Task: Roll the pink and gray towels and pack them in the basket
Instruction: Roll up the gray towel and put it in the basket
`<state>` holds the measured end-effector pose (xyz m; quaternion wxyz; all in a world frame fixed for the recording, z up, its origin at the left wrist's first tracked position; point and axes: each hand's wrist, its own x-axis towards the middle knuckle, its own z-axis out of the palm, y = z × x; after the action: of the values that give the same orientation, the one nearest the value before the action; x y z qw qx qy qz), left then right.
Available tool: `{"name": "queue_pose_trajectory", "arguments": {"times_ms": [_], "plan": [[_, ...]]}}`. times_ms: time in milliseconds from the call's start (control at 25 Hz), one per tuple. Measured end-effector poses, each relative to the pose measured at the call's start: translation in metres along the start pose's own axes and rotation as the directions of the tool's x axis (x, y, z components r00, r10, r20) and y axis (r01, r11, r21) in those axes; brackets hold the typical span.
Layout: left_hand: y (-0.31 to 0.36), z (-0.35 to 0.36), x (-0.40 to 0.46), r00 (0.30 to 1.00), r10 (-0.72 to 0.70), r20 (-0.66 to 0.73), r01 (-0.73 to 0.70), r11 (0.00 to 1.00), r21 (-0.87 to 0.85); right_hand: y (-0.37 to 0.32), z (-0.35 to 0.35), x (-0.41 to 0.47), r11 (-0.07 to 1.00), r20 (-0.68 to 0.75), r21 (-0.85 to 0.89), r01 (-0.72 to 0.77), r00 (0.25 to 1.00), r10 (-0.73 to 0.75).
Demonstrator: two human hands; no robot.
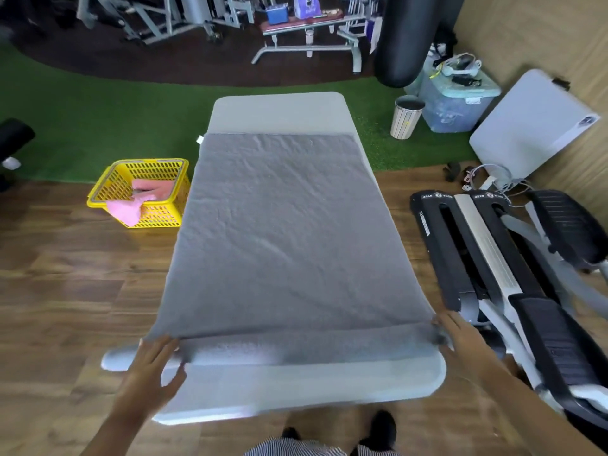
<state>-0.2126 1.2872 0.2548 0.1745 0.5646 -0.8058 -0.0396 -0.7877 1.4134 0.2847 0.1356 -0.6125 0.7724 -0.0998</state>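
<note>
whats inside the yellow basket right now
Pink towel lies in the yellow basket on the floor, one part hanging out over the near rim. The towel and the basket walls hide the basket's bottom, so anything lying beneath cannot be seen.

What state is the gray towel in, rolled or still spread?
Mostly spread: the gray towel lies flat along the table, with only its near edge turned over once, between the two hands.

Gray towel [289,232] on pale gray table [296,386]. Yellow basket [164,212], perforated with slots; pink towel [131,210] inside. Green turf [82,113], brown wood-grain floor [65,291]. Black and silver machine [487,258]. Pale, vertically striped bin [406,118]. Translucent blue tub [457,103]. Black bag [404,41]. Striped black-and-white cloth [296,448] at bottom edge.
</note>
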Motion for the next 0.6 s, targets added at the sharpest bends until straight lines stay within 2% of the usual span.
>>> {"name": "queue_pose_trajectory", "arguments": {"times_ms": [40, 120, 240, 360, 480, 560, 600], "plan": [[-0.005, 0.0, 0.0, 1.0, -0.004, 0.003, 0.004, 1.0, -0.012, -0.003, 0.006, -0.007, 0.998, -0.072, -0.038, 0.05, 0.996, -0.053], [-0.011, 0.0, 0.002, 0.999, 0.01, 0.042, -0.01, 1.0, -0.023, -0.003, 0.015, -0.016, 0.996, -0.105, -0.077, 0.039, 0.993, -0.047], [-0.015, 0.003, 0.008, 0.991, 0.036, 0.13, -0.03, 0.998, -0.051, -0.001, 0.019, -0.014, 0.993, -0.026, -0.098, -0.068, 0.998, 0.065], [-0.009, 0.004, 0.016, 0.996, 0.019, 0.082, -0.013, 0.997, -0.075, -0.009, 0.004, -0.005, 0.979, 0.093, -0.195, -0.06, 0.993, 0.079], [-0.006, 0.008, 0.017, 0.997, 0.008, 0.073, -0.003, 0.997, -0.074, -0.012, -0.009, -0.002, 0.972, 0.286, -0.186, -0.142, 0.939, 0.192], [-0.006, 0.007, 0.013, 0.997, -0.015, 0.079, 0.016, 1.0, -0.012, -0.011, -0.012, -0.008, 0.982, 0.284, -0.088, -0.17, 0.94, 0.188], [-0.004, 0.004, 0.011, 0.997, -0.031, 0.072, 0.029, 0.999, 0.031, -0.009, -0.01, -0.011, 0.988, 0.211, -0.061, -0.142, 0.966, 0.152]]}}
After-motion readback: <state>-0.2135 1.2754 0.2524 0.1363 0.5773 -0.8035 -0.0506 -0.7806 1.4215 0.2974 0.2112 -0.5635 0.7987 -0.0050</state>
